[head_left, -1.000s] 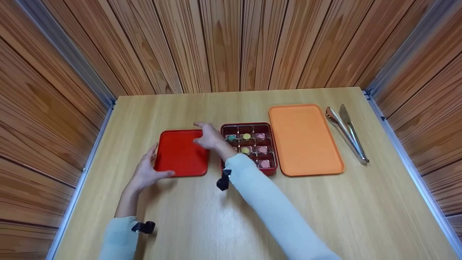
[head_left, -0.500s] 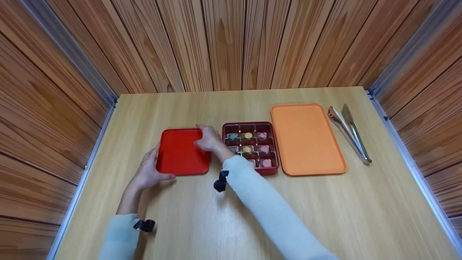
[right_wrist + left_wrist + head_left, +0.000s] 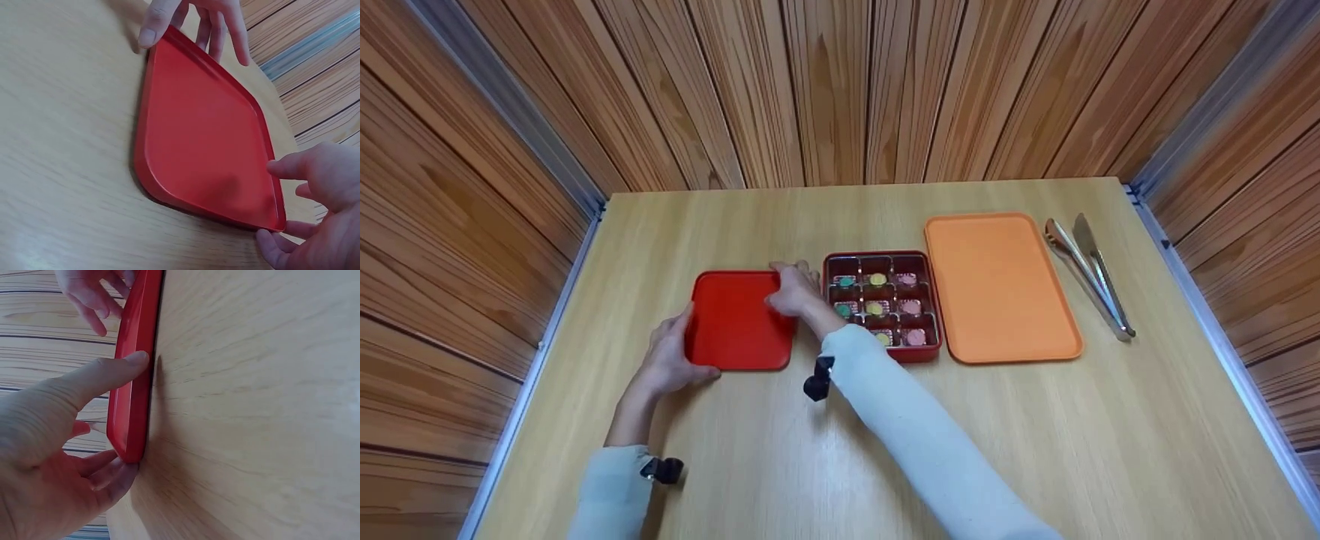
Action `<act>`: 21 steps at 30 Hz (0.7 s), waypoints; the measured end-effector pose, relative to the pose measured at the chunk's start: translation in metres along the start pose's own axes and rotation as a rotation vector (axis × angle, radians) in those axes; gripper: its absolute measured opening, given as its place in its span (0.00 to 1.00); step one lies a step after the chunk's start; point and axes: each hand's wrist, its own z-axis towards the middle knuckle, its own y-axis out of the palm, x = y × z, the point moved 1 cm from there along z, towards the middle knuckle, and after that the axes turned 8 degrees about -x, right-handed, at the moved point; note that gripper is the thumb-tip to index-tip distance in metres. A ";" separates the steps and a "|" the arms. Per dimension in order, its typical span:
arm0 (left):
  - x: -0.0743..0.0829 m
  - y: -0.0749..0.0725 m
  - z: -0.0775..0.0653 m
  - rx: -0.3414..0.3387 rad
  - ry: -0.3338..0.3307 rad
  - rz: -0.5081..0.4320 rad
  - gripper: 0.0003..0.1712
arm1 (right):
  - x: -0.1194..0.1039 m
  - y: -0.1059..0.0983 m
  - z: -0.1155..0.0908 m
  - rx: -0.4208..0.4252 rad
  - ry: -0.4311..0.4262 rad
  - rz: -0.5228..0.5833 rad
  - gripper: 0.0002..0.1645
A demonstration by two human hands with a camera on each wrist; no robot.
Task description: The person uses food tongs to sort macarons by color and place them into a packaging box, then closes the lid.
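A shallow red square lid (image 3: 741,322), rim upward, lies on the table to the left of a dark red box (image 3: 883,354). My left hand (image 3: 669,358) holds the lid's near-left corner. In the left wrist view, its thumb (image 3: 112,375) presses the near wall while the other fingers curl at the side. With my right hand (image 3: 795,291) I grip the far-right corner. The right wrist view shows that thumb (image 3: 292,165) at the inside of the rim and the fingers outside. Inside the box, a compartment insert carries several green, yellow and pink sweets (image 3: 911,307).
An orange tray (image 3: 1005,292) lies right beside the box. Further right are metal tongs (image 3: 1084,274) and a knife (image 3: 1099,262), side by side. Wood-panelled walls (image 3: 840,90) enclose the table at the back and both sides.
My right hand's fingers have come down from a spread pose onto the lid's far-right corner. The lid has shifted slightly toward me, relative to the box. Box, tray, tongs and knife stay put.
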 end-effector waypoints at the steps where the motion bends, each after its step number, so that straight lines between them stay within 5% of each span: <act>1: 0.000 0.000 0.000 -0.001 0.001 0.010 0.75 | 0.000 0.001 0.000 -0.001 0.005 0.003 0.47; 14: -0.009 -0.002 -0.003 -0.011 0.057 0.080 0.76 | -0.007 -0.001 -0.011 0.041 0.051 0.077 0.41; 21: -0.013 -0.001 -0.003 -0.013 0.045 0.068 0.76 | -0.011 -0.001 -0.020 0.033 -0.027 0.047 0.40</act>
